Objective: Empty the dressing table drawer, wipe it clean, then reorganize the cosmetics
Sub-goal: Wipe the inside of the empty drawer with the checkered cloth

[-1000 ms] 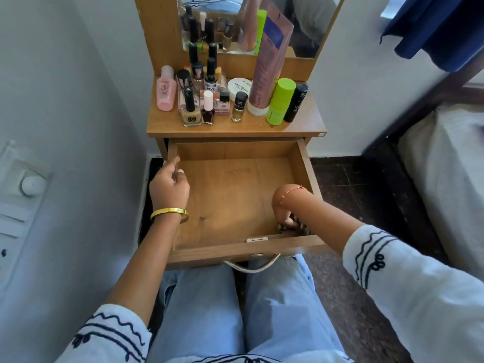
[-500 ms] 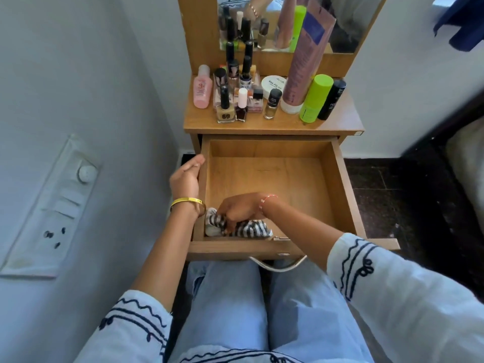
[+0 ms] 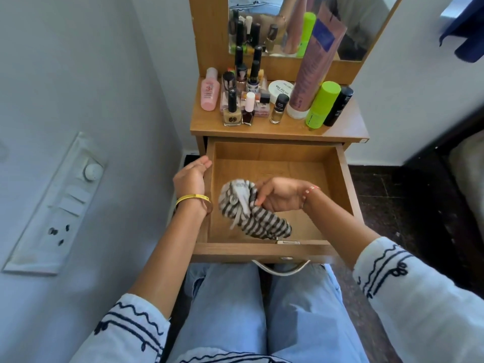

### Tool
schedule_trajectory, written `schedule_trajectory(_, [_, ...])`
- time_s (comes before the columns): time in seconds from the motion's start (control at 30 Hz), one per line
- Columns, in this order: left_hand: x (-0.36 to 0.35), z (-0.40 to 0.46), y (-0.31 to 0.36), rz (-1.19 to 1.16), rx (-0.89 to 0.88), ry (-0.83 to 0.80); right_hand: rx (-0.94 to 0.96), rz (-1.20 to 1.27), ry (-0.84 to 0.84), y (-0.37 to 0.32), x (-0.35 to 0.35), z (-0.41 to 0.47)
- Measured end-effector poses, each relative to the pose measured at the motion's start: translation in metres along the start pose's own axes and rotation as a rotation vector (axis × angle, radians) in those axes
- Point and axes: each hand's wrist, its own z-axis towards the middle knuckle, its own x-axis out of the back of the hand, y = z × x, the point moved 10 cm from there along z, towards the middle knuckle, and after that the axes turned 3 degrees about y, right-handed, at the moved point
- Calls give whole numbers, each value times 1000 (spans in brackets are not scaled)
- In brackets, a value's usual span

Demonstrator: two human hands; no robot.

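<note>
Right hand [image 3: 281, 196]: grip clamped on striped cloth [image 3: 251, 210], bunched for wiping. Left hand [image 3: 191, 179]: fingers relaxed, steadying drawer [image 3: 343, 179] wall beside grip. Cosmetics [image 3: 275, 100]: parked on surface beyond grip, keeping drawer bare.

One open drawer [image 3: 343, 184]; one striped cloth [image 3: 251, 213]; one pink tube [image 3: 311, 69]; one green bottle [image 3: 321, 104]; two hands.

We see a wooden dressing table [image 3: 348, 132] whose top carries nail polish bottles [image 3: 231, 111], a pink bottle [image 3: 210, 90], a white jar [image 3: 281, 90], a tall pink tube [image 3: 311, 74], a green bottle [image 3: 322, 104] and a black bottle [image 3: 338, 106].
</note>
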Motion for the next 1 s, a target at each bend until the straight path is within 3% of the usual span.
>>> schedule_trajectory(0.13, [-5, -28, 33, 132, -263, 79, 183, 172, 80, -32, 12, -20])
schedule_trajectory(0.2, [-12, -37, 40, 167, -346, 64, 281, 82, 254, -48, 24, -28])
schedule_trajectory(0.3, [-29, -38, 26, 227, -243, -30, 416, -259, 631, -76, 32, -50])
schedule_trajectory(0.37, [-45, -39, 4, 220, -60, -179, 460, -540, 751, -91, 18, -59])
schedule_trajectory(0.47, [-60, -46, -11, 86, 63, -321, 460, -705, 720, -95, 2, -62])
schedule_trajectory(0.67, [-76, -66, -12, -154, 192, -532, 394, -330, 820, -74, 41, -81])
schedule_trajectory(0.73, [-77, -72, -21, -142, 257, -554, 280, -328, 844, -61, 51, -80])
schedule_trajectory(0.8, [-79, -74, -26, -98, 287, -568, 189, -275, 754, -45, 50, -73])
schedule_trajectory(0.87, [-79, -73, -28, -21, 281, -577, 212, -177, 682, -40, 47, -69])
schedule_trajectory(1.0, [-66, -61, -34, 208, 266, -488, 360, 0, 715, -47, 54, -78])
